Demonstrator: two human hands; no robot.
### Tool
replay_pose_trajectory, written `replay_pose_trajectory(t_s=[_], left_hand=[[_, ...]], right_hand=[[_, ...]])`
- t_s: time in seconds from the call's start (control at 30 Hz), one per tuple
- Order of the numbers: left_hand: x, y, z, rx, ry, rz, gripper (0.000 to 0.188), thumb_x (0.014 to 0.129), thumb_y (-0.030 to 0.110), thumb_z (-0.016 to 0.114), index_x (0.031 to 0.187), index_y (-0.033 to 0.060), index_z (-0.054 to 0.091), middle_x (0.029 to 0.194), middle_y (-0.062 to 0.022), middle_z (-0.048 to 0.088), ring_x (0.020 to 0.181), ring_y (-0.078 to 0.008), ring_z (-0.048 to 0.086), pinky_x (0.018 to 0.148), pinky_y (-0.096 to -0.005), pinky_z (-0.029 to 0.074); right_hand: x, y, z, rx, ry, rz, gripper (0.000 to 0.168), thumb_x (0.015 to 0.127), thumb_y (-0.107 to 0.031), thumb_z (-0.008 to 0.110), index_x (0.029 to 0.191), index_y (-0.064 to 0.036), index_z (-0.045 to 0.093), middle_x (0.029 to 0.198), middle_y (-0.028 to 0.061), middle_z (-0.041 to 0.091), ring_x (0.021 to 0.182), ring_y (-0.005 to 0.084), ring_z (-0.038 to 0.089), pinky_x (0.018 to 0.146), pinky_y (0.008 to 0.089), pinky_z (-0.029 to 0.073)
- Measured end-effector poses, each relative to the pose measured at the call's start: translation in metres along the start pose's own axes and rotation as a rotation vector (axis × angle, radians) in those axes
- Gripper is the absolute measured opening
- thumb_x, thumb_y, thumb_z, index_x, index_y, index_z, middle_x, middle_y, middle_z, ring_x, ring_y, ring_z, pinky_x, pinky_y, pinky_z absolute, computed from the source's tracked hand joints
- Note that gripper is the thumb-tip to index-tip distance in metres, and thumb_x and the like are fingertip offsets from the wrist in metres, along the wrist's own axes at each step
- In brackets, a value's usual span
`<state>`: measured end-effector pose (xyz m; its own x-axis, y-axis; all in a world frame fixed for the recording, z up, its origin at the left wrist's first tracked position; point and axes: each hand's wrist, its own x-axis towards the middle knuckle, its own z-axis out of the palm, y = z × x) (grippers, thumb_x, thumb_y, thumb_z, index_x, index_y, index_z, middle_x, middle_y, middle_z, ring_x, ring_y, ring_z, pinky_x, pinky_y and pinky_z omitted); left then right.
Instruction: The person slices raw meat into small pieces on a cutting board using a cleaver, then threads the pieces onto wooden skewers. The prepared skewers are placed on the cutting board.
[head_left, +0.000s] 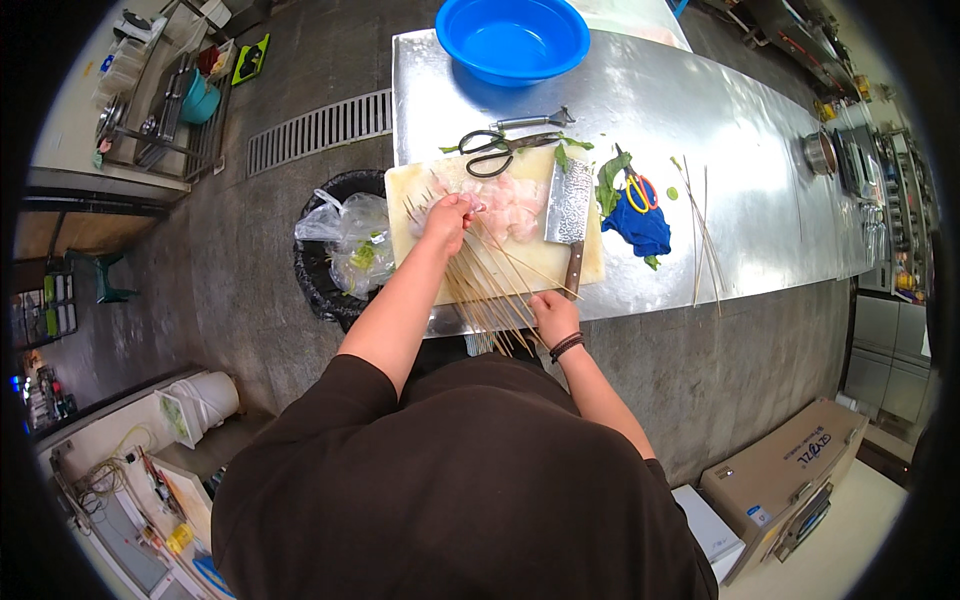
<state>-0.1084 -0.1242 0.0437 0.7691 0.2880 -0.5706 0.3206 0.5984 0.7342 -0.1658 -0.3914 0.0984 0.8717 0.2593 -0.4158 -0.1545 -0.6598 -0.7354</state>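
Between the fingers of my left hand is a small piece of pale pink raw meat, over the left part of a cutting board. My right hand pinches a thin wooden skewer near the board's front edge; the skewer runs up towards the left hand. Whether its tip is in the piece is too small to tell. More pale meat slices lie on the board. Beneath my hands, several skewers fan out past the table edge, their far ends bearing meat partly hidden by my left hand. A cleaver rests on the board's right side.
Black-handled scissors and a peeler lie behind the meat. To the right are colourful-handled scissors, a blue cloth and loose skewers. A blue basin stands at the back, a black-lined bin left of the metal table.
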Motion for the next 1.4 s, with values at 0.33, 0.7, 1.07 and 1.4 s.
replay_pose_trajectory(t_s=[0.33,0.7,1.07,1.4], left_hand=[[-0.007,0.012,-0.009,-0.169,0.011,-0.219,0.012,0.098,0.011,0.048,0.102,0.0016,0.054,0.092,-0.0131,0.063,0.063,-0.0098,0.044,0.053,-0.0203,0.038],[0.0,0.005,-0.034,-0.062,0.046,-0.033,0.007,0.091,0.002,0.053,0.093,0.0006,0.059,0.08,-0.0094,0.064,0.057,-0.0096,0.049,0.05,-0.0212,0.04],[0.028,-0.022,-0.027,1.081,0.701,0.55,0.049,0.079,0.005,0.063,0.124,-0.0071,0.05,0.101,-0.0224,0.056,0.092,-0.0341,0.055,0.085,-0.0399,0.045],[-0.012,-0.059,0.015,0.925,0.433,0.636,0.021,0.078,0.002,0.062,0.099,0.0012,0.067,0.098,-0.0135,0.065,0.088,-0.0258,0.063,0.08,-0.0342,0.051]], right_hand=[[0.001,0.003,0.009,0.089,-0.095,0.034,0.02,0.089,-0.02,0.058,0.085,-0.002,0.068,0.058,0.0022,0.058,0.052,0.0103,0.054,0.053,0.0271,0.043],[0.033,-0.007,0.041,-0.182,-0.216,-0.272,0.031,0.091,-0.031,0.054,0.095,-0.002,0.065,0.089,0.0216,0.066,0.088,0.0387,0.063,0.079,0.0452,0.05],[0.114,0.138,-0.177,-0.299,0.569,0.036,0.048,0.078,-0.025,0.07,0.117,0.001,0.059,0.114,0.0224,0.063,0.108,0.0363,0.059,0.096,0.0419,0.046],[0.215,0.199,-0.309,-0.568,0.483,0.466,0.035,0.081,-0.023,0.058,0.105,0.001,0.063,0.108,0.0237,0.065,0.103,0.0384,0.063,0.089,0.0446,0.051]])
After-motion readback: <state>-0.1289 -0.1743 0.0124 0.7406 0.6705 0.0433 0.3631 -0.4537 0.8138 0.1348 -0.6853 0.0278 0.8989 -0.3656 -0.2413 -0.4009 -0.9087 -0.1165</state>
